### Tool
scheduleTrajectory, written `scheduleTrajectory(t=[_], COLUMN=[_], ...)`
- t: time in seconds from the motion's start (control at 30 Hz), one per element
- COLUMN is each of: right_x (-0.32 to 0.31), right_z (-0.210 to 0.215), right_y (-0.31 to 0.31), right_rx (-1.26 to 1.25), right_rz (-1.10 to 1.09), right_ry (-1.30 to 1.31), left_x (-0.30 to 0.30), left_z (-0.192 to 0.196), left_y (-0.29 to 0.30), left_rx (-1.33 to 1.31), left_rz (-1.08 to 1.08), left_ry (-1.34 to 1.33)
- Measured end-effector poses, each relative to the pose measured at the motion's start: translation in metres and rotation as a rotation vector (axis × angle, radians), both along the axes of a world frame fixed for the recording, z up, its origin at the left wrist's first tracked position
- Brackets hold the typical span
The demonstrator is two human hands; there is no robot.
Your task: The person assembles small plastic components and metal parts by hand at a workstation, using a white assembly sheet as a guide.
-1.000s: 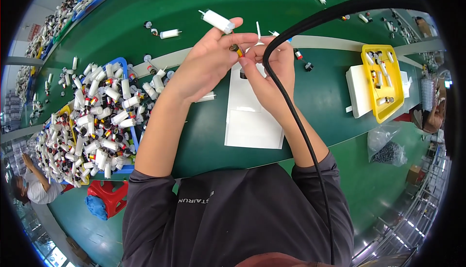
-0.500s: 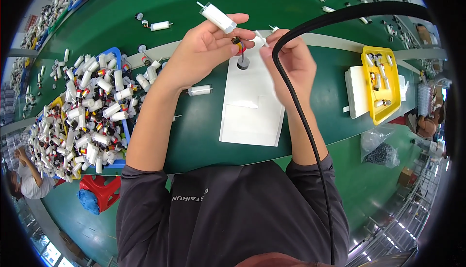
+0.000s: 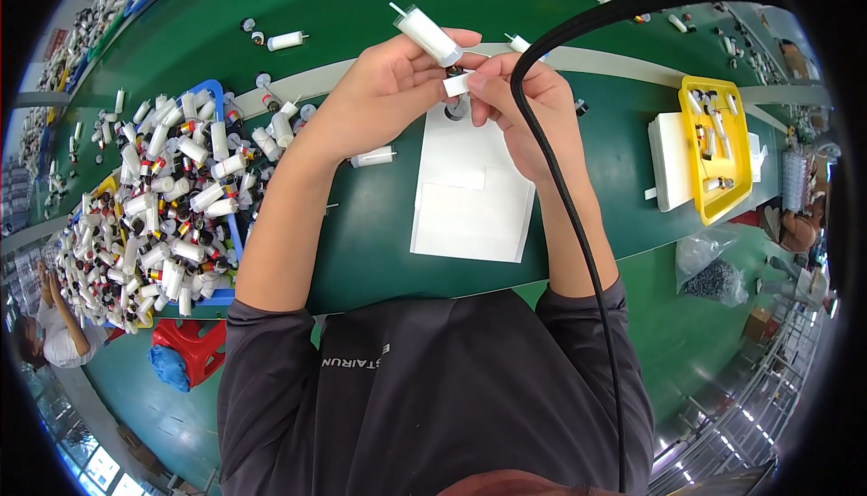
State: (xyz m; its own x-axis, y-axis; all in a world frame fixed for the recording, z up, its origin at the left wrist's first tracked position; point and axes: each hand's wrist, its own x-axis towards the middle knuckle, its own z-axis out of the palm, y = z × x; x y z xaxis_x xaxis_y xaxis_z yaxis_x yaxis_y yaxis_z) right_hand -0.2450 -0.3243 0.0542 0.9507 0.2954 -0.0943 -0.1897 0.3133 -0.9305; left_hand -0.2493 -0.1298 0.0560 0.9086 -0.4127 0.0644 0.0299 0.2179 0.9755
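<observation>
My left hand [image 3: 384, 99] is closed around a small assembly: a white cylinder in a clear sleeve [image 3: 426, 36] tilts up from its fingers. A black part [image 3: 454, 71] sits just below the cylinder, and a dark round end [image 3: 457, 110] hangs beneath the fingers. From the right, my right hand [image 3: 528, 103] pinches a small white rectangular tag [image 3: 457, 85] against the assembly at the left fingertips. Both hands meet above a white sheet of paper [image 3: 470, 216] on the green bench. The fingers hide part of the joint between them.
A blue bin [image 3: 237, 234] heaped with similar white cylinders stands on the left. At the right are a yellow tray [image 3: 746, 166] with several parts and a white stack [image 3: 670, 162]. A thick black cable [image 3: 564, 207] crosses before my right arm. More cylinders [image 3: 286, 40] lie beyond.
My right hand has moved left to meet my left hand. The white piece in it now lies against the assembly, where before it was held apart. The view has shifted slightly.
</observation>
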Motion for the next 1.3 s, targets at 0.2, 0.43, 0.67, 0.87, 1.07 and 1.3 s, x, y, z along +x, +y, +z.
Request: scheduleTrajectory(t=[0.2,0.43,0.67,0.87,1.07,1.3], right_x=[0.001,0.001,0.000,-0.003,0.009,0.006], right_z=[-0.003,-0.003,0.001,-0.004,-0.023,-0.030], right_y=[-0.001,-0.001,0.000,-0.001,0.002,-0.004], right_rx=[-0.041,-0.071,-0.138,-0.377,0.433,0.679], right_rz=[-0.005,-0.022,-0.023,-0.082,0.258,0.385], right_ry=[0.006,-0.008,-0.041,-0.183,0.237,0.289], left_x=[-0.001,-0.003,-0.002,-0.002,-0.008,-0.020], left_z=[-0.003,0.000,0.000,0.001,0.007,0.013], left_y=[0.000,0.000,-0.002,-0.009,-0.009,-0.018], left_rx=[0.007,0.007,0.082,0.134,-0.055,-0.011], left_rz=[-0.003,-0.029,0.034,0.047,0.015,0.018], left_ry=[-0.037,-0.002,0.008,0.032,-0.008,-0.132])
